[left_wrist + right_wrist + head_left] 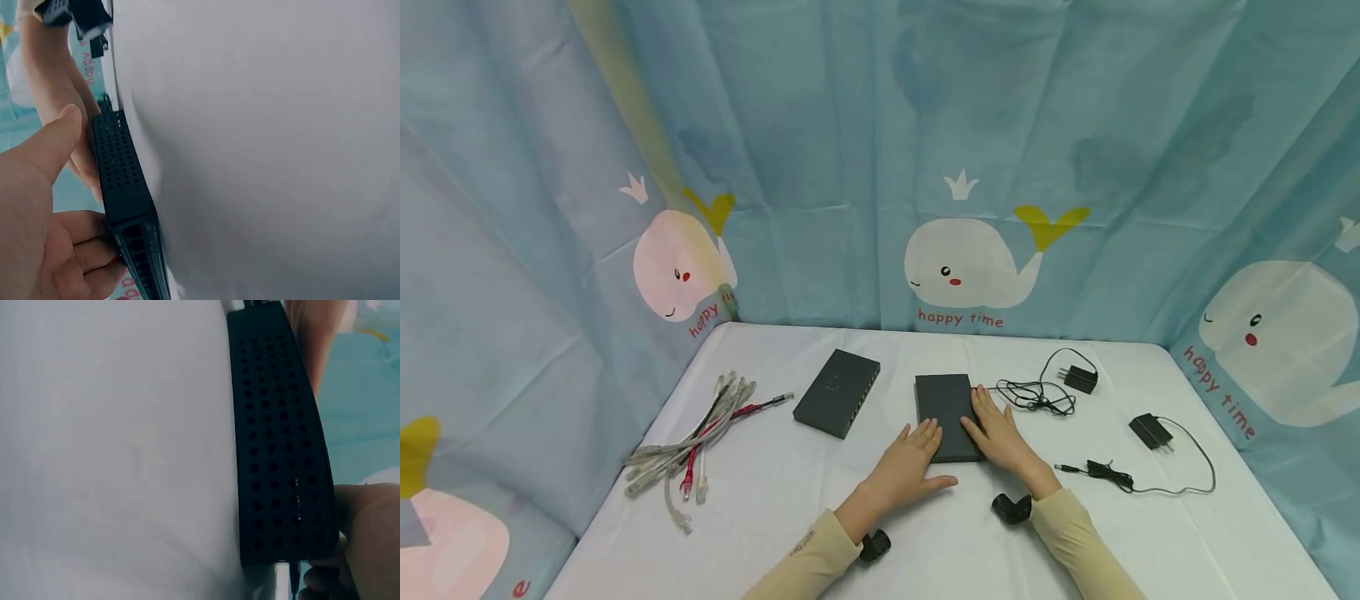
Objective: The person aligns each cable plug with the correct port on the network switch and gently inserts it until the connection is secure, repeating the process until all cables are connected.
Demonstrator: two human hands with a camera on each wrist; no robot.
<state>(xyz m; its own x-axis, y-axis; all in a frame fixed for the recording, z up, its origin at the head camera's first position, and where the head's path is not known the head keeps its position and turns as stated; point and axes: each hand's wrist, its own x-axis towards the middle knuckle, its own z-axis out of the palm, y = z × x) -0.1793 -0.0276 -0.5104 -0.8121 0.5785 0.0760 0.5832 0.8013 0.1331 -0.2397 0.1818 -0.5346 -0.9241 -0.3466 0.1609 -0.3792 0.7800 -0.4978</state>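
Note:
A black network switch lies flat on the white table. My left hand rests its fingers on the switch's near left part, with the thumb apart. Along the right side lies my right hand, its fingers extended towards the far corner and its thumb on the near part of the top. A thin black power cable leaves the switch's far end beside the right fingers. Small holes dot the side of the switch in the right wrist view, and a row of ports shows in the left wrist view.
A second black switch lies further left. Beyond it is a bundle of network cables. The coiled cable and its power adapter lie to the right. Another adapter with its cord is nearer the right edge.

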